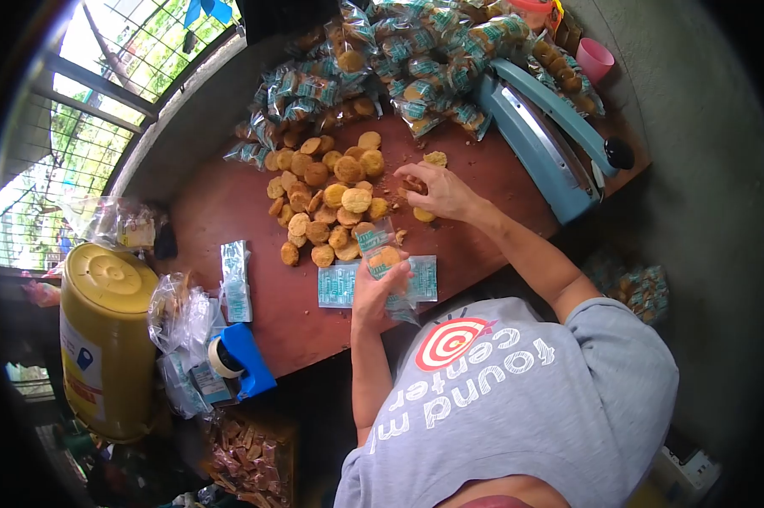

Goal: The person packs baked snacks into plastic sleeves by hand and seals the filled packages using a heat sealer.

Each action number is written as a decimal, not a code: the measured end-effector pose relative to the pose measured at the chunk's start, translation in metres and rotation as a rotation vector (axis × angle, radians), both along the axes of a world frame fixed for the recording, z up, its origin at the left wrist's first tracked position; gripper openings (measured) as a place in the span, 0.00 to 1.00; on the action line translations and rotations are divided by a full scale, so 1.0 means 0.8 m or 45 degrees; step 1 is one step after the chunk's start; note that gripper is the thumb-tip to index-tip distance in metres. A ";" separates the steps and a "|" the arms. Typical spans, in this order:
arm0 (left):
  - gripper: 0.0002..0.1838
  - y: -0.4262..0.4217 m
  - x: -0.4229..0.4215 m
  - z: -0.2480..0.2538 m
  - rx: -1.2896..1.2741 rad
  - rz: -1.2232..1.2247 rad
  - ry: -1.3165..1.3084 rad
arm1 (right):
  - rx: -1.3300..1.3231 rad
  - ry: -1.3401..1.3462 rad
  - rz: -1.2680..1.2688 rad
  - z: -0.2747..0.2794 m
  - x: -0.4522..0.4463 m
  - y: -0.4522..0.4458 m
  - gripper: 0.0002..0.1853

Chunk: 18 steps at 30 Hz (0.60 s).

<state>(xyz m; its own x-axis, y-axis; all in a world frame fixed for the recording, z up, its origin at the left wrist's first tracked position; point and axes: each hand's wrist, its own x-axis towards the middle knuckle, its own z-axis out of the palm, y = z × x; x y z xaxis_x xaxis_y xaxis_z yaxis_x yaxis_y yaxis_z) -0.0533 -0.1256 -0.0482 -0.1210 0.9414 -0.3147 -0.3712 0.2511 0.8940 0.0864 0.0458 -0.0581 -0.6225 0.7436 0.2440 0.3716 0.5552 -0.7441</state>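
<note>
1. The left hand (370, 296) has its fingers closed around a clear plastic sachet printed in teal (377, 242). The sachet stands up out of the grip, its upper part beyond the fingertips, and clear film trails below the hand.
2. The right hand (448, 193) has its fingers curled over a small brown round biscuit (412, 184) at the fingertips; whether they grip it or only touch it, I cannot tell.
3. One golden biscuit (435, 158) lies just beyond the right hand's knuckles, and another yellow biscuit (423, 215) sits just beside the hand on its nearer side.
4. The sachet is glossy and creased, and a golden-orange round shows through its film; how many pieces are inside is unclear.
5. Between the left hand and the heap of filled clear packets (399, 72) spreads a loose pile of round biscuits (318, 178), pale yellow to toasted brown, with rough, crumbly faces, on the reddish-brown tabletop (475, 254).
6. Flat teal-printed plastic wrappers (337, 286) lie on the tabletop beneath the left hand.
</note>
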 end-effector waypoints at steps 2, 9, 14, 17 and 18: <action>0.30 -0.002 -0.002 0.001 0.015 0.047 -0.013 | -0.015 0.093 0.080 0.004 -0.003 0.001 0.18; 0.30 -0.006 -0.005 0.000 0.037 0.077 -0.003 | 0.175 0.030 0.267 -0.004 -0.062 0.006 0.20; 0.29 -0.007 -0.008 0.002 0.054 0.100 0.016 | 0.227 0.003 0.185 -0.007 -0.093 -0.005 0.14; 0.31 -0.012 -0.016 -0.003 0.023 0.125 0.028 | -0.173 0.242 0.305 0.000 -0.083 0.006 0.12; 0.31 -0.014 -0.015 -0.002 0.021 0.138 0.023 | -0.177 0.236 0.317 -0.002 -0.080 0.011 0.12</action>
